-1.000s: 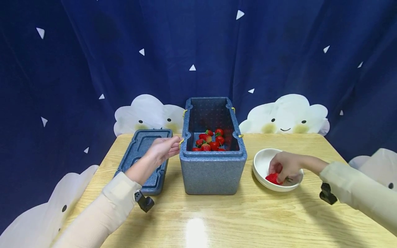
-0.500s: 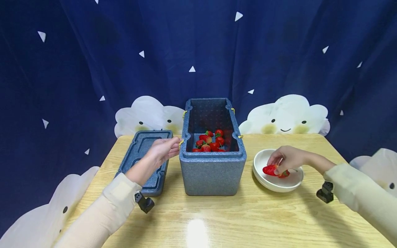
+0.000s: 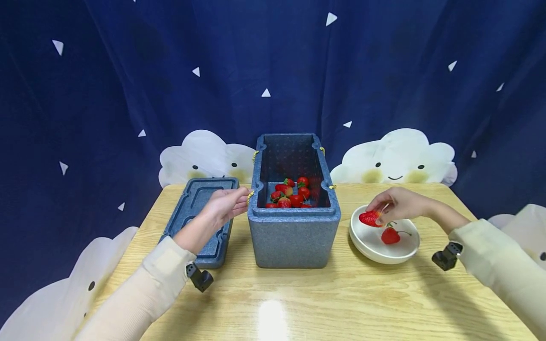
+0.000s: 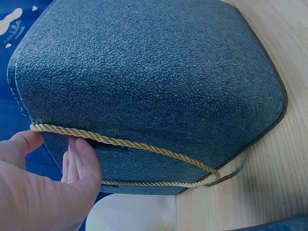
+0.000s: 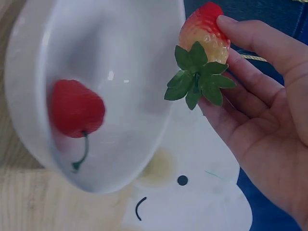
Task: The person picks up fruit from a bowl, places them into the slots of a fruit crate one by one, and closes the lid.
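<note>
My right hand (image 3: pixel 403 203) pinches a strawberry (image 5: pixel 204 36) between thumb and fingers, over the far left of the white bowl (image 3: pixel 371 251). In the right wrist view its green leaf cap faces down toward the palm side. Inside the bowl lies a red heart-shaped fruit (image 5: pixel 77 108) with a long green stem. My left hand (image 3: pixel 223 206) reaches to the left side of the blue-grey foam box (image 3: pixel 294 241). Its fairly straight fingertips touch the wall at the yellow rope (image 4: pixel 130 143), and the thumb tip meets the rope near the rim. Several strawberries and other red fruits (image 3: pixel 283 202) lie in the box.
The box's matching lid (image 3: pixel 200 192) lies flat on the wooden table (image 3: pixel 324 303), under and behind the left forearm. A dark blue curtain (image 3: pixel 222 42) with white clouds hangs behind the table.
My right hand has lifted the strawberry from the bottom of the bowl up to its far left rim, uncovering the stemmed fruit. The left hand has stayed in place.
</note>
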Action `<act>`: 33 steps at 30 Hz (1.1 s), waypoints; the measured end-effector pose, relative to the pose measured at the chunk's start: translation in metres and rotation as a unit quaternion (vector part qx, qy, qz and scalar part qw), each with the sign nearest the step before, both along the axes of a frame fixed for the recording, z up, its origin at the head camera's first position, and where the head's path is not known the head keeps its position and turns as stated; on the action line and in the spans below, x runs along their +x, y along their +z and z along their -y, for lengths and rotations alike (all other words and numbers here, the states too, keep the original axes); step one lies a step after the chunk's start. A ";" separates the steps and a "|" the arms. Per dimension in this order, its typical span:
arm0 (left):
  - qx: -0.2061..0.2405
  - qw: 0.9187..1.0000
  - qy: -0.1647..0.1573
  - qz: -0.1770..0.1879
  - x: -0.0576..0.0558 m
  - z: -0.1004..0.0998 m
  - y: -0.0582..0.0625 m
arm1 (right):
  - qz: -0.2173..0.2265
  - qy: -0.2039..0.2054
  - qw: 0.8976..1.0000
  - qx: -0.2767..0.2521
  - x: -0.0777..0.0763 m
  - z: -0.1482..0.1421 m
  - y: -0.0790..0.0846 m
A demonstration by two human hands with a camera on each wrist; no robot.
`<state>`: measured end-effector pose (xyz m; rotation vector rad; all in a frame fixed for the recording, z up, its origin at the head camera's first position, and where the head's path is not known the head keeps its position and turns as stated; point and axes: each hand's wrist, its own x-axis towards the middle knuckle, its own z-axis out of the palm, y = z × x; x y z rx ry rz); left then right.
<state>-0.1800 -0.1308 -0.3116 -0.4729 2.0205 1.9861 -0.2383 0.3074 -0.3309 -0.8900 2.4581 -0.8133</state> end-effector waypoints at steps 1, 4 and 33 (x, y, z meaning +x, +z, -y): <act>0.000 1.000 0.000 0.000 0.000 0.000 0.000 | -0.005 0.004 1.000 -0.005 -0.001 0.000 0.002; 0.000 1.000 -0.002 0.000 0.000 0.000 0.000 | -0.018 0.011 1.000 -0.016 -0.004 0.001 0.008; 0.005 1.000 0.003 0.004 0.000 0.000 0.000 | -0.051 -0.029 0.997 -0.048 -0.027 0.040 0.065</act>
